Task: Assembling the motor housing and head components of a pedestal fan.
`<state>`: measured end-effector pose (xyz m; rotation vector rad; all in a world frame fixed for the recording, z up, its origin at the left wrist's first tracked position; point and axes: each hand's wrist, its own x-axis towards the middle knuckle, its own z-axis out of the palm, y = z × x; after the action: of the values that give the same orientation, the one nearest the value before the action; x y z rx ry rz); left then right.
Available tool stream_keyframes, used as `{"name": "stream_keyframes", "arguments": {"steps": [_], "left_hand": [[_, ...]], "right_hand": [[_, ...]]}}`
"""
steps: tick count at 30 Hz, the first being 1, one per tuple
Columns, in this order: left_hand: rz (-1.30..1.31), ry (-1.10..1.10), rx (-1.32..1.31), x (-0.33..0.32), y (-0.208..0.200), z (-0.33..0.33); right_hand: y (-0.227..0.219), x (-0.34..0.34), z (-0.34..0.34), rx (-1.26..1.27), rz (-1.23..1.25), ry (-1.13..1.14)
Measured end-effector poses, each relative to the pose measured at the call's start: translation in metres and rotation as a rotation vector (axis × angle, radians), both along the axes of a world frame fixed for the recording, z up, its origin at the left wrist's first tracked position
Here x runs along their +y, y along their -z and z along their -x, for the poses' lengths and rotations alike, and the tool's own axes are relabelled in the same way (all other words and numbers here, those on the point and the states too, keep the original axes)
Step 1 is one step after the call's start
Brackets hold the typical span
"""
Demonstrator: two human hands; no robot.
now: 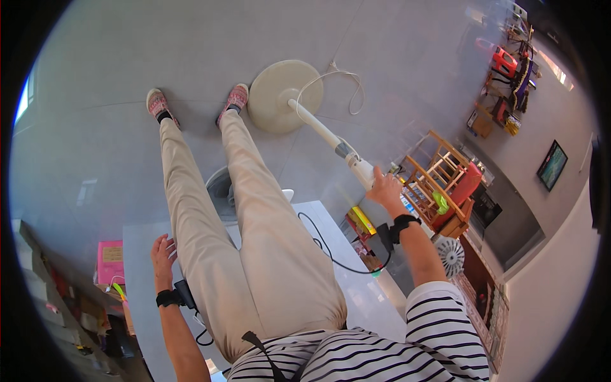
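Observation:
My right hand (386,188) is closed around the upper end of a white pedestal fan pole (324,132). The pole rises from a round cream base (280,95) on the grey floor. A white power cord (347,79) loops on the floor beside the base. My left hand (163,252) hangs open at my side over a white table top (141,267), holding nothing. Both wrists wear black bands. My legs in beige trousers stretch toward the floor, with patterned shoes (237,99) close to the fan base.
A fan head with a grille (219,186) lies on the floor behind my leg. A wooden chair (442,184) with a red cushion stands right. A pink box (111,261) sits left. A small white fan (450,254) and coloured boxes (360,221) lie near the table.

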<state>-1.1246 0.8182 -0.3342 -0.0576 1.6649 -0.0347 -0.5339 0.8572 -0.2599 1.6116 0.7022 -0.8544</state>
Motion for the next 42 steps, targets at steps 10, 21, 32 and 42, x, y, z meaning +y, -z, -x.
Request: {"name": "stream_keyframes", "arguments": {"steps": [10, 21, 32, 42], "left_hand": [[-0.013, -0.055, 0.024, -0.003, 0.002, 0.005], [0.005, -0.01, -0.01, 0.003, 0.0, -0.004], [-0.095, -0.049, -0.016, 0.016, -0.005, -0.005], [-0.249, 0.009, 0.025, 0.032, -0.015, -0.005]], "right_hand": [[-0.022, 0.013, -0.023, 0.067, -0.052, 0.516], [-0.056, 0.082, 0.024, -0.164, -0.137, 1.07], [-0.018, 0.0, -0.006, 0.022, -0.102, -0.041], [-0.053, 0.04, -0.01, 0.031, -0.189, 1.02]]}}
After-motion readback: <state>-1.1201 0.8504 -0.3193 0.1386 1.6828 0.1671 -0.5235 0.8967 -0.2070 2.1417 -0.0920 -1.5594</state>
